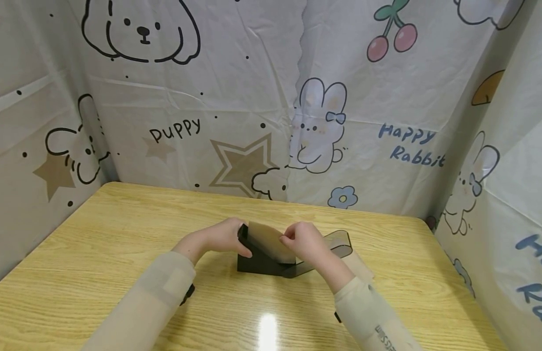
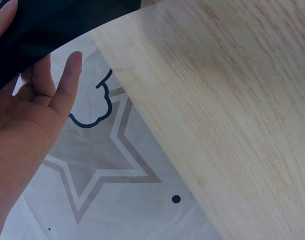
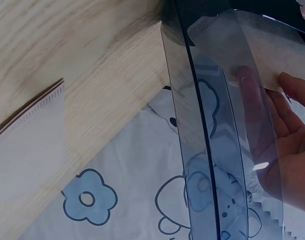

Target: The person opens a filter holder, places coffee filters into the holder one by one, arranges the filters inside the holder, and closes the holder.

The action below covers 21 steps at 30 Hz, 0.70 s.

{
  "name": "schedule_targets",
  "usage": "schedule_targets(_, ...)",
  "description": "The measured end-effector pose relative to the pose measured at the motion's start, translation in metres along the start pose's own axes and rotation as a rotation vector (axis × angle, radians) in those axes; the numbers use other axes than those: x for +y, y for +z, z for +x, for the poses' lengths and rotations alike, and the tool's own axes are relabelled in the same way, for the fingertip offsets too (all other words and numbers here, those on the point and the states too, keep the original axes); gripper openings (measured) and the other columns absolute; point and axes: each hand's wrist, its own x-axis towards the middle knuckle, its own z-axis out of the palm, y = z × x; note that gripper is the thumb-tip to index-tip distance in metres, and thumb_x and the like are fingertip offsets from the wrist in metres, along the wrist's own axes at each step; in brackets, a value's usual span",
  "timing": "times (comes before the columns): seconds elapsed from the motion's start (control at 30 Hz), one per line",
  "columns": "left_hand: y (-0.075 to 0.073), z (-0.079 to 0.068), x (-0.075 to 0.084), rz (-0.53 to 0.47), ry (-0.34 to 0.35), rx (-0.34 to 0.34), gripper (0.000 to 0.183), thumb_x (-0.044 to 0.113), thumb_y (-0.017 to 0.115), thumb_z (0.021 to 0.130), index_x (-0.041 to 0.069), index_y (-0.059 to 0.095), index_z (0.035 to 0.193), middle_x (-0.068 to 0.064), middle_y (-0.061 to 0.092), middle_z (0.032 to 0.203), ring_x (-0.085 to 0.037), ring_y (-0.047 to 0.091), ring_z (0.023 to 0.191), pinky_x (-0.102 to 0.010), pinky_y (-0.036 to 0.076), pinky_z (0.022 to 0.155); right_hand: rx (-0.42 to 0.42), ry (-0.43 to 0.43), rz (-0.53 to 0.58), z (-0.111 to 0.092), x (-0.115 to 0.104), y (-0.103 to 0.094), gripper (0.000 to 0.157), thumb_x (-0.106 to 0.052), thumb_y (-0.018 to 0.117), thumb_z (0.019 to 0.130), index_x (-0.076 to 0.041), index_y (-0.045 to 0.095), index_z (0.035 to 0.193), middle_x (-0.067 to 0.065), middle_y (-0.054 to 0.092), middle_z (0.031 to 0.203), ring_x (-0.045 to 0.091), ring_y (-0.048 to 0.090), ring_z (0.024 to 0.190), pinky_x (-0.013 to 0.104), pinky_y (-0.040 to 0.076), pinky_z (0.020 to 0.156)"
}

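Note:
A black box-shaped holder (image 1: 262, 262) with a hinged clear lid (image 1: 339, 240) stands on the table, its lid swung out to the right. My left hand (image 1: 224, 236) grips the holder's left end, thumb on the near side and fingers behind; the left wrist view shows the black wall (image 2: 67, 30) between them. With thumb and fingertips my right hand (image 1: 306, 241) pinches the edge of a brown paper coffee filter (image 1: 268, 241) at the holder's open top. That filter's crimped edge (image 3: 202, 31) shows in the right wrist view. The filter's lower part is hidden in the holder.
Another paper filter (image 3: 30, 145) with a crimped edge lies on the wooden table (image 1: 121, 234), right of the holder and partly behind the lid. A printed cloth (image 1: 235, 97) hangs behind the table and along its sides.

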Motion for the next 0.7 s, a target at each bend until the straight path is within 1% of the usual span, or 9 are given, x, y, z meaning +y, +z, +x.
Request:
schedule_targets(0.17, 0.0, 0.0, 0.0, 0.017, -0.007, 0.007, 0.028, 0.015, 0.078, 0.075, 0.009, 0.051, 0.082, 0.0, 0.046, 0.077, -0.014, 0.044, 0.073, -0.029, 0.038, 0.066, -0.003, 0.004, -0.009, 0.001, 0.001, 0.003, 0.02, -0.017, 0.064, 0.088, -0.008, 0.07, 0.071, -0.001, 0.064, 0.064, 0.009, 0.048, 0.054, 0.023, 0.041, 0.053)
schedule_targets(0.3, 0.0, 0.001, 0.0, 0.021, -0.033, 0.014, 0.029, 0.017, 0.078, 0.075, 0.008, 0.052, 0.086, -0.001, 0.049, 0.081, -0.015, 0.045, 0.076, -0.03, 0.039, 0.068, 0.002, -0.005, -0.02, 0.0, 0.001, 0.005, 0.019, -0.018, 0.064, 0.087, -0.009, 0.071, 0.072, -0.001, 0.066, 0.066, 0.008, 0.051, 0.056, 0.024, 0.043, 0.054)
schedule_targets(0.37, 0.0, 0.0, 0.001, 0.018, -0.039, 0.016, 0.03, 0.017, 0.078, 0.075, 0.007, 0.052, 0.085, -0.001, 0.048, 0.081, -0.015, 0.045, 0.075, -0.029, 0.039, 0.067, 0.005, -0.011, -0.025, 0.0, 0.0, 0.006, 0.019, -0.018, 0.065, 0.087, -0.009, 0.071, 0.072, -0.001, 0.067, 0.066, 0.008, 0.052, 0.056, 0.024, 0.044, 0.055)
schedule_targets(0.53, -0.001, 0.0, 0.002, 0.015, -0.025, 0.013, 0.029, 0.016, 0.078, 0.075, 0.007, 0.051, 0.083, -0.001, 0.047, 0.078, -0.015, 0.044, 0.071, -0.028, 0.038, 0.063, -0.006, -0.006, -0.022, 0.0, 0.0, 0.009, 0.02, -0.018, 0.065, 0.087, -0.009, 0.07, 0.07, -0.001, 0.065, 0.063, 0.008, 0.05, 0.054, 0.023, 0.043, 0.054)
schedule_targets(0.6, -0.001, 0.0, 0.001, 0.01, -0.01, 0.009, 0.028, 0.014, 0.078, 0.075, 0.006, 0.052, 0.083, -0.001, 0.048, 0.077, -0.014, 0.044, 0.069, -0.027, 0.039, 0.062, -0.016, -0.005, -0.016, 0.0, 0.0, 0.01, 0.021, -0.018, 0.065, 0.087, -0.008, 0.069, 0.069, -0.001, 0.063, 0.062, 0.008, 0.049, 0.053, 0.023, 0.042, 0.052)
schedule_targets(0.7, 0.0, 0.0, 0.001, -0.01, -0.007, 0.007, 0.026, 0.013, 0.078, 0.074, 0.007, 0.055, 0.083, -0.001, 0.051, 0.076, -0.013, 0.045, 0.067, -0.026, 0.04, 0.061, -0.025, -0.012, -0.009, 0.0, -0.001, 0.011, 0.021, -0.017, 0.065, 0.087, -0.008, 0.069, 0.07, -0.001, 0.062, 0.061, 0.009, 0.048, 0.053, 0.022, 0.041, 0.051)
